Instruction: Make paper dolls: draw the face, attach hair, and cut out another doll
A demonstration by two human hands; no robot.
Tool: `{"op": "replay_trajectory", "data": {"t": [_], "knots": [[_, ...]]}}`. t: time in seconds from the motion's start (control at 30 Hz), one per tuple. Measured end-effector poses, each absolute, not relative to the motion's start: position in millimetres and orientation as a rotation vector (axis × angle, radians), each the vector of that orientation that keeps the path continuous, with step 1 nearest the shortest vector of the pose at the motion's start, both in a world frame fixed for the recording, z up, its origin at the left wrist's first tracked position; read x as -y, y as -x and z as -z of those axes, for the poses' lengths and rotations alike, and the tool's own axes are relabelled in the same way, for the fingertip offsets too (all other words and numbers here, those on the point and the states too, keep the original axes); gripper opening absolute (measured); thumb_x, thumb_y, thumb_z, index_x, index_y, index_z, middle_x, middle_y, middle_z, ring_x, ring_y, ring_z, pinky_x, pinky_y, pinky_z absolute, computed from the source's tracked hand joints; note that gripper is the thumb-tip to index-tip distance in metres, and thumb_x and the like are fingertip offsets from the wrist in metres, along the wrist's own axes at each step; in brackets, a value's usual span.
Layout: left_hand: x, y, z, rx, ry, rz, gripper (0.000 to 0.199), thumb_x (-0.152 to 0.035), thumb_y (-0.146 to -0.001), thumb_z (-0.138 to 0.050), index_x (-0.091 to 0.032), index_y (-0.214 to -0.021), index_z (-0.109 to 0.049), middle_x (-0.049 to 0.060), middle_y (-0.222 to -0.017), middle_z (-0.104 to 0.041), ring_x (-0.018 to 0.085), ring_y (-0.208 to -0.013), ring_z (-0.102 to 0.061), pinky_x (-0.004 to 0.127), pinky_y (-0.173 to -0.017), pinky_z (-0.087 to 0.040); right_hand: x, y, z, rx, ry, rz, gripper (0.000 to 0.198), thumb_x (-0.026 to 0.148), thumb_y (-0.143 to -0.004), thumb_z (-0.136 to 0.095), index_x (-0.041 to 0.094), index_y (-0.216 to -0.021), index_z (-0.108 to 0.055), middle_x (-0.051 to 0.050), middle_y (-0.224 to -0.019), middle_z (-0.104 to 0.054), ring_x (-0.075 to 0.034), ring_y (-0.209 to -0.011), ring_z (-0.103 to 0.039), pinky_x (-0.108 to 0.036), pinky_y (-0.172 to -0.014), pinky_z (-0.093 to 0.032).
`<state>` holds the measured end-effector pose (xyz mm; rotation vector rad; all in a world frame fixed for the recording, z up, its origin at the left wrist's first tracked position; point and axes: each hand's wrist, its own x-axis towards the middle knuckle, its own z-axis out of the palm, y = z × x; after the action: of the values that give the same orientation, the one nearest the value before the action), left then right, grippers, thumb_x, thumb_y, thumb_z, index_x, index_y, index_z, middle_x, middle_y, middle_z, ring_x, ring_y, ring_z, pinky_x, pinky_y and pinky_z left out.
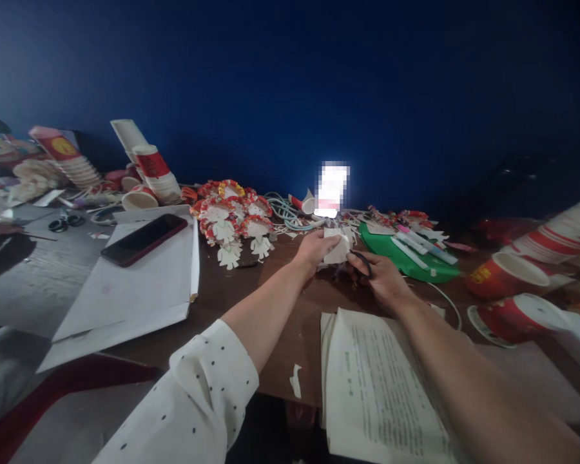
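Note:
My left hand (313, 252) is closed on a white paper piece (337, 249), its thumb lying across the near face. Close by on the right, my right hand (385, 278) grips scissors (365, 263) by their dark handle loops. The scissor blades are at the paper's lower right side, mostly hidden, so I cannot tell how far apart they are. Behind both hands a bright, blurred-out screen (332, 188) stands upright. A small paper scrap (296, 381) lies on the brown table (265, 309) nearer to me.
Paper figures with red fringes (229, 222) are heaped left of my hands. A phone (144, 240) rests on a white box (125, 296). Pens (410, 248) lie on a green sheet (396, 258). Printed pages (381, 386) sit under my right forearm; red paper cups (510, 274) stand right.

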<state>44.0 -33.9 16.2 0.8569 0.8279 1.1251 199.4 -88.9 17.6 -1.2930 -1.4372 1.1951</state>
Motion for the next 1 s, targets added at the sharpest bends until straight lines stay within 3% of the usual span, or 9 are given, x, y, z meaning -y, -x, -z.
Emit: {"op": "replay_trajectory", "data": {"t": [0.4,0.57,0.73,1.0], "knots": [[35,-44,-21,-0.779,-0.786,-1.086,0.013,-0.020,-0.075,-0.072,-0.011,-0.081,-0.066,0.003,-0.064,-0.067,0.013,-0.053,-0.060,0.026,-0.059,-0.049,90,-197,-16,1.354,1.311,-1.209,0.041,0.057,-0.068,-0.078,0.019,-0.067,-0.065,-0.001,-0.065,-0.059,-0.012,-0.053,-0.049,-0.025,-0.045,-0.036],[35,-38,-28,-0.707,-0.619,-0.924,0.014,-0.017,-0.086,-0.057,-0.009,-0.077,-0.064,0.006,-0.063,-0.066,0.013,-0.053,-0.061,0.024,-0.054,-0.048,89,-199,-16,1.369,1.275,-1.256,0.040,0.058,-0.071,-0.076,0.019,-0.076,-0.070,-0.002,-0.069,-0.061,-0.012,-0.057,-0.051,-0.024,-0.047,-0.037],[33,-36,-31,-0.709,-0.537,-0.859,0.018,-0.016,-0.089,-0.055,-0.009,-0.074,-0.063,0.005,-0.059,-0.063,0.009,-0.046,-0.055,0.018,-0.043,-0.038,91,-198,-19,1.364,1.287,-1.268,0.043,0.059,-0.071,-0.075,0.020,-0.090,-0.072,-0.002,-0.071,-0.061,-0.014,-0.059,-0.051,-0.024,-0.046,-0.037],[37,-44,-27,-0.726,-0.698,-1.025,0.012,-0.020,-0.081,-0.067,-0.011,-0.077,-0.061,0.004,-0.061,-0.064,0.012,-0.048,-0.059,0.023,-0.049,-0.047,92,-194,-19,1.386,1.335,-1.176,0.044,0.062,-0.068,-0.076,0.019,-0.071,-0.067,-0.002,-0.066,-0.060,-0.013,-0.053,-0.049,-0.026,-0.046,-0.038]]}}
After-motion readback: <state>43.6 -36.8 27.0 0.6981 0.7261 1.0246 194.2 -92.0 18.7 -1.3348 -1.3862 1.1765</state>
